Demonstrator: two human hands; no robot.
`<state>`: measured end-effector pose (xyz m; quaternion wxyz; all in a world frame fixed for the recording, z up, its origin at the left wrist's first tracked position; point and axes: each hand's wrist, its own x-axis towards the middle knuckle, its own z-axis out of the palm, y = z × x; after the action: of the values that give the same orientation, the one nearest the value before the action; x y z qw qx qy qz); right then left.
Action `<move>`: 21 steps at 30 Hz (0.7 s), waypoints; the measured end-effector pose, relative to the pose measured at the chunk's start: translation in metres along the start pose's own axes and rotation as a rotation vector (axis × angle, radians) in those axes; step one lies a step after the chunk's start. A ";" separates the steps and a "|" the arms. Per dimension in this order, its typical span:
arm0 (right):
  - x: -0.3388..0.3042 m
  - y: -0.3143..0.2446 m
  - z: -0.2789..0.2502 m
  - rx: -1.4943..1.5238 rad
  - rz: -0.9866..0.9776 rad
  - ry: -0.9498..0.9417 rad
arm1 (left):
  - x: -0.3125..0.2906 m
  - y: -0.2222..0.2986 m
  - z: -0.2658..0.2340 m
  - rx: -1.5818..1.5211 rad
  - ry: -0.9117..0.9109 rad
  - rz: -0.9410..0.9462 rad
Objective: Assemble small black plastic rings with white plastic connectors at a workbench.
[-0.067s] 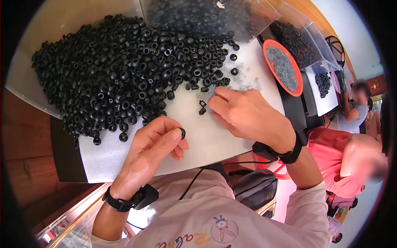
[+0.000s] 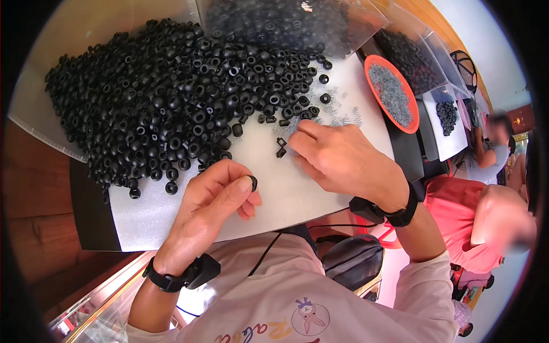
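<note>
Between the thumb and forefinger of my left hand (image 2: 220, 194) is a small black cord-lock shell (image 2: 253, 183), pinched just above the near edge of the white sheet (image 2: 251, 157). My right hand (image 2: 343, 157) rests over the sheet further right, its fingers curled down beside some small grey springs (image 2: 341, 120). Its fingertips are mostly hidden, so what they grip does not show. To the left of those fingers lie black plungers (image 2: 281, 147) with square openings. A large heap of black cord-lock shells (image 2: 171, 97) covers the far and left part of the sheet.
An orange-red dish (image 2: 369, 77) full of grey springs stands at the right. Behind the heap is a clear plastic bin (image 2: 349, 34) of black parts; another bin (image 2: 406, 60) stands beyond the dish. A person in red (image 2: 452, 217) and one in grey (image 2: 492, 157) are at the right.
</note>
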<state>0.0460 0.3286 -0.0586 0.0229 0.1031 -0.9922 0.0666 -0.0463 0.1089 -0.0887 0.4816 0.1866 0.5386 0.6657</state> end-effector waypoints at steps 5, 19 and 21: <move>-0.002 -0.004 0.005 -0.013 0.026 0.043 | -0.001 -0.007 0.000 -0.007 0.005 0.058; -0.004 -0.010 0.006 -0.087 -0.020 0.100 | -0.004 -0.013 -0.009 -0.170 -0.021 0.119; -0.004 -0.016 0.003 0.369 0.038 0.311 | -0.005 -0.012 -0.008 -0.134 -0.028 0.112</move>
<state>0.0536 0.3132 -0.0592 0.1547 0.0755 -0.9495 0.2625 -0.0447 0.0998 -0.1005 0.4623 0.1931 0.4748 0.7236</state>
